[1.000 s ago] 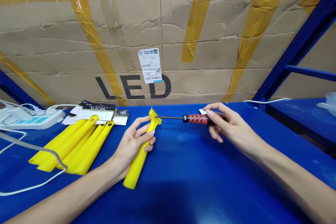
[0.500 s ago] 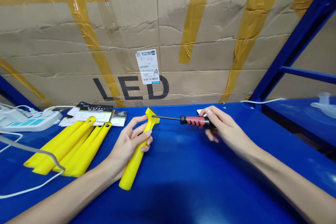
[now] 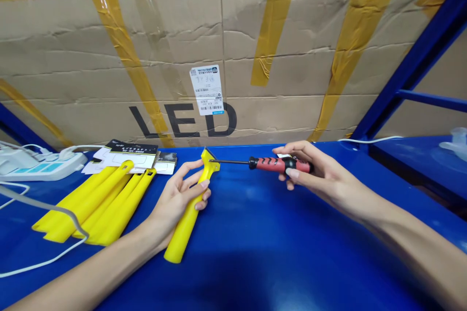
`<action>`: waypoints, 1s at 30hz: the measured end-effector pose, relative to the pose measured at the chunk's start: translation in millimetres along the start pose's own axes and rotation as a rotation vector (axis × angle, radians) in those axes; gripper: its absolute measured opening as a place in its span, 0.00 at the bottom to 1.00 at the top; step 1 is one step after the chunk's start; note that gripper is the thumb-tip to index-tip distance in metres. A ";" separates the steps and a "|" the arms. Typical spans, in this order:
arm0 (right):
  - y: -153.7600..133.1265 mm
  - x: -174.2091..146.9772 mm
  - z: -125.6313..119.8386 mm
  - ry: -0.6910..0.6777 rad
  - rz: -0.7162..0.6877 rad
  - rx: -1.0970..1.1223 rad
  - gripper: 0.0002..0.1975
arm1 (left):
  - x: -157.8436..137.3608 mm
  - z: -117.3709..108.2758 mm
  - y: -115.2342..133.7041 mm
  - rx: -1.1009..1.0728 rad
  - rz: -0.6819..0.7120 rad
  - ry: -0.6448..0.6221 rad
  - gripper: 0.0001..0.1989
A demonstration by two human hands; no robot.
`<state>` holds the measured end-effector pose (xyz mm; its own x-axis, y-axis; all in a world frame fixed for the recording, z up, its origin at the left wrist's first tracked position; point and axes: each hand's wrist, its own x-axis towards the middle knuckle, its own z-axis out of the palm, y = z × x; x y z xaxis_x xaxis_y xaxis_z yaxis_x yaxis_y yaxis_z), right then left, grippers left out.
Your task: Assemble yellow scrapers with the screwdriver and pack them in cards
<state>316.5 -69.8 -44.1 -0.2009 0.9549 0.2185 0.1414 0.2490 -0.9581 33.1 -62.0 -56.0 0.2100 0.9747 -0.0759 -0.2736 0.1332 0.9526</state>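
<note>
My left hand (image 3: 184,192) is closed around the neck of a yellow scraper (image 3: 183,230), its wide head up and its handle slanting down toward me. Lying level, a red and black screwdriver (image 3: 269,163) reaches from the right, its dark shaft tip at the scraper's head. Whether the tip sits in a screw is too small to tell. My right hand (image 3: 310,167) holds the screwdriver's handle near its back end, thumb below and fingers behind.
Several yellow scrapers (image 3: 105,204) with black-and-white cards (image 3: 126,154) lie at the left. Behind them is a white power strip (image 3: 47,167) with cables (image 3: 69,251). A taped cardboard box (image 3: 175,53) stands behind the blue table (image 3: 255,257); a blue frame post (image 3: 408,63) rises right.
My right hand has turned about the screwdriver's handle, with the thumb now lower and more of the handle showing. The left hand and the scraper have barely moved.
</note>
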 end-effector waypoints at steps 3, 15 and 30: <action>0.1 0.9 1.0 0.157 0.045 -0.063 0.17 | -2.4 1.3 -0.8 0.025 -0.004 -0.034 0.26; -0.7 0.6 -2.6 0.178 0.037 -0.068 0.18 | -3.4 4.5 -0.1 0.018 -0.035 -0.034 0.27; 0.8 -0.4 0.6 0.063 -0.043 -0.004 0.17 | -2.1 3.8 2.7 0.011 0.001 -0.002 0.28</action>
<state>316.1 -70.0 -45.0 -0.1454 0.9516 0.2707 0.1376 0.2904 -0.9470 35.5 -64.4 -52.2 0.2116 0.9745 -0.0746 -0.2637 0.1305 0.9557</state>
